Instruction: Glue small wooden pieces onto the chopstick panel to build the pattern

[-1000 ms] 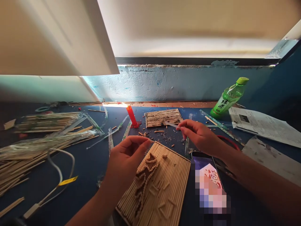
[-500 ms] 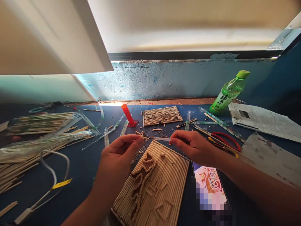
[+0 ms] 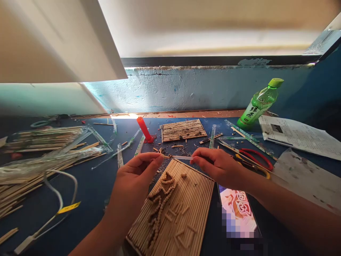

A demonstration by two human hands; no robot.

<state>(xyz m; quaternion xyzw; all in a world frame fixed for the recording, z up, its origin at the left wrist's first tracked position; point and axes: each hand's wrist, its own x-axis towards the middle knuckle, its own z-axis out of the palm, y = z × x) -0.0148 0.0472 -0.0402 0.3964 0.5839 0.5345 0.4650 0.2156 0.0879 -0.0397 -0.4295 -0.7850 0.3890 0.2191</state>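
My left hand (image 3: pixel 141 170) pinches a short wooden stick (image 3: pixel 166 156) above the top left corner of a panel of bamboo sticks (image 3: pixel 197 199). Between the thumb and fingers of my right hand (image 3: pixel 213 161) is a thin translucent strip (image 3: pixel 182 157), its left end at the tip of the short stick. Whether the two touch is too small to tell. On the panel lie a winding row of small wooden beads or stick ends (image 3: pixel 160 209) and several short stick pieces (image 3: pixel 179 233).
A red candle (image 3: pixel 144 128) stands near a smaller stick panel (image 3: pixel 183 130). A green bottle (image 3: pixel 259 103), papers (image 3: pixel 301 137), red-handled scissors (image 3: pixel 257 158) and a lit phone (image 3: pixel 238 209) are right. Stick bundles (image 3: pixel 50 138) and a white cable (image 3: pixel 60 195) lie left.
My left hand has shifted very slightly right and my right hand slightly left, bringing the stick and the strip a little closer together.
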